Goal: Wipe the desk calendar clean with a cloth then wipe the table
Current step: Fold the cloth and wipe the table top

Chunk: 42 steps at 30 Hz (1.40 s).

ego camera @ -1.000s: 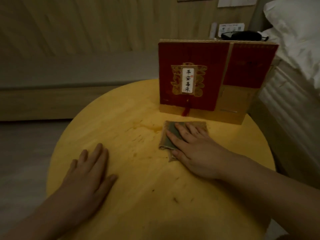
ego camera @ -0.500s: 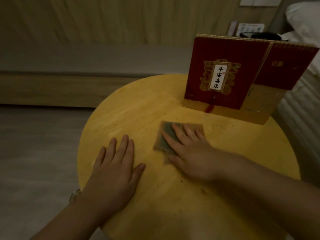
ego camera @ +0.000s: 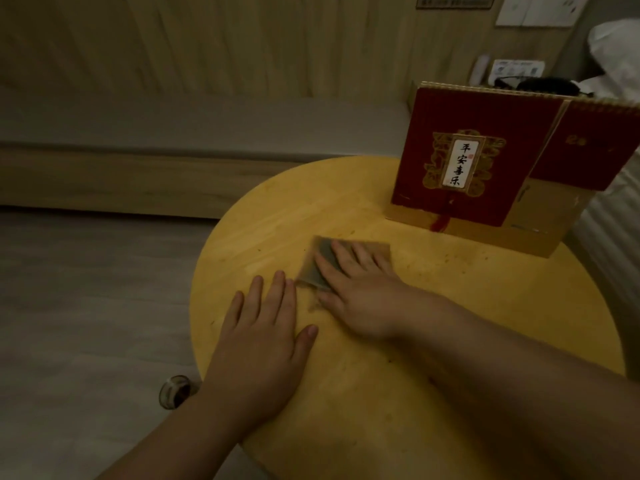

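Now right hand [ego camera: 360, 299] flat, fingers straight, pressing cloth [ego camera: 317, 268] on bench [ego camera: 485, 306]; left hand [ego camera: 263, 341] flat, holding nothing. Best: even pressure, overlapping strokes toward specks near calendar [ego camera: 485, 161].

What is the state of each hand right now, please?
Left hand: open, flat on the table, holding nothing.
Right hand: open, fingers straight, pressing the cloth onto the table.

1 head-worn view looks steeply down, close over the round table [ego camera: 485, 323]
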Available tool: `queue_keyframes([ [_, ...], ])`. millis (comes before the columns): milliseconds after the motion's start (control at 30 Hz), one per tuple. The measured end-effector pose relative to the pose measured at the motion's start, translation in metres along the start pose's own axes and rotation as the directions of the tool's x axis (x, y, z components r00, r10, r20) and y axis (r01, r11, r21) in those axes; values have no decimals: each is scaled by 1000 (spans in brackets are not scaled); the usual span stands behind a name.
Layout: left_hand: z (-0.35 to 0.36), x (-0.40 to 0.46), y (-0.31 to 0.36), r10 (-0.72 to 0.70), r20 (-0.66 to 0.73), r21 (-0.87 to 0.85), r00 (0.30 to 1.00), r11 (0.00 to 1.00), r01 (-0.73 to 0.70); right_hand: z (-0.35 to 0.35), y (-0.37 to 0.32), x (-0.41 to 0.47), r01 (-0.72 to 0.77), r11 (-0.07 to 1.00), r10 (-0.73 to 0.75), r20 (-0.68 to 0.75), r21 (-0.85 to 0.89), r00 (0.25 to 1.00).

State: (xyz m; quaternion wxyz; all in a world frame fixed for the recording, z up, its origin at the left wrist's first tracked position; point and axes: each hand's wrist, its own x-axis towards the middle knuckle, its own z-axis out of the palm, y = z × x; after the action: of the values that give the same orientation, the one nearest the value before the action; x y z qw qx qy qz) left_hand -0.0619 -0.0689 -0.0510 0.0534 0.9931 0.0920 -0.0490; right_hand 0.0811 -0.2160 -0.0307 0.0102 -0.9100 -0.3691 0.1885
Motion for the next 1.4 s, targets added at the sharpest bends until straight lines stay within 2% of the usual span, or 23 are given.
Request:
queue_keyframes([
  [100,-2,0,0,0,5,-14,1000,1000,0,-18,-11,38,-6,1000,7,68,-15,998],
  [133,-4,0,0,4,3,-39,1000,999,-3,-23,-10,42,-7,1000,6,50,17,999],
  [167,-7,2,0,-2,2,-94,1000,996,3,-29,-6,42,-14,997,18,-49,78,999],
  [200,-12,4,0,-30,-15,-195,999,980,27,-38,1,41,-29,986,66,-227,161,972],
  [233,-18,7,-1,-78,-60,-331,995,942,53,-47,9,43,-45,971,142,-415,234,899],
  [267,-24,12,-2,-142,-132,-466,981,882,65,-56,16,47,-70,964,197,-516,256,833],
  [300,-29,18,-3,-212,-197,-564,957,823,66,-64,22,53,-100,972,199,-516,214,833],
  [367,-35,29,-3,-316,-217,-662,924,743,99,-76,21,65,-86,993,106,-300,82,948],
  [433,-37,34,-1,-367,-136,-720,920,674,162,-82,14,74,-69,997,73,-129,35,989],
  [533,-31,34,-2,-386,-6,-788,922,569,233,-96,9,80,-45,985,51,-30,166,998],
  [633,-35,35,-14,-440,115,-909,891,314,273,-120,5,63,-12,936,-5,48,351,999],
  [733,-46,42,-24,-407,289,-955,866,-63,288,-145,-2,43,10,772,-76,76,636,994],
  [800,-57,48,-25,-323,343,-913,882,-333,234,-154,-6,34,13,550,-120,63,835,991],
  [867,-69,51,-28,-301,304,-883,904,-446,148,-156,-13,30,-3,288,-153,49,958,987],
  [933,-80,53,-33,-314,238,-870,919,-489,59,-152,-17,30,1,129,-125,15,992,992],
  [1000,-89,52,-41,-342,170,-882,924,-472,-13,-142,-19,32,28,128,-36,-23,991,999],
  [1067,-94,51,-49,-394,92,-933,914,-354,-59,-130,-21,31,48,220,72,-65,974,995],
  [1133,-93,50,-57,-380,1,-972,925,-216,-88,-117,-24,29,52,284,174,-105,957,979],
  [1200,-93,47,-63,-308,-34,-982,951,-169,-90,-104,-28,27,51,269,234,-116,962,965],
  [1267,-95,45,-70,-266,-22,-995,964,-87,-47,-96,-32,26,48,186,206,-87,981,975],
  [1300,-96,44,-74,-269,-12,-1000,963,20,-7,-94,-33,25,43,173,168,-73,984,983],
  [1333,-98,44,-77,-281,-3,-985,960,165,45,-92,-33,24,40,209,130,-68,977,989],
  [1400,-103,47,-83,-293,-4,-891,956,435,129,-92,-34,25,62,435,92,-112,898,989],
])
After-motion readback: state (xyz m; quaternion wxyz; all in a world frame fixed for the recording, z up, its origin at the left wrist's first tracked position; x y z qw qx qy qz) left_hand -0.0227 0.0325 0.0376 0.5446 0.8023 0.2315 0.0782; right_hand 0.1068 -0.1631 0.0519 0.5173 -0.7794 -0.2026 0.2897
